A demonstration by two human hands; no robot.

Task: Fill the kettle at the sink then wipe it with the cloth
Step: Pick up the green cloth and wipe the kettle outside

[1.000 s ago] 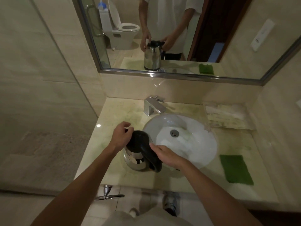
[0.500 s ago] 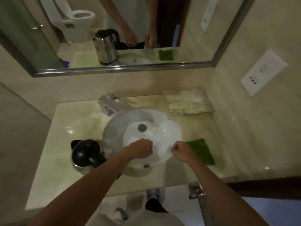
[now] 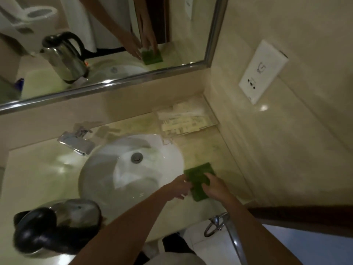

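A steel kettle (image 3: 76, 213) with a black lid and handle stands on the counter at the lower left, beside the white sink basin (image 3: 107, 180). Nobody is touching it. The green cloth (image 3: 199, 179) lies on the counter just right of the basin. My left hand (image 3: 179, 187) grips the cloth's left edge. My right hand (image 3: 214, 186) presses down on its right side, fingers curled over it. The chrome tap (image 3: 76, 142) sits behind the basin on the left.
A clear tray of packets (image 3: 187, 121) rests against the back wall. The mirror (image 3: 107, 35) above reflects the kettle, cloth and hands. A white socket plate (image 3: 262, 71) is on the right wall. A chrome rail (image 3: 232, 234) hangs below the counter's front edge.
Both hands let go of the kettle, crossed over the basin to the right and landed on the green cloth. The view swung right, leaving the kettle at the lower left.
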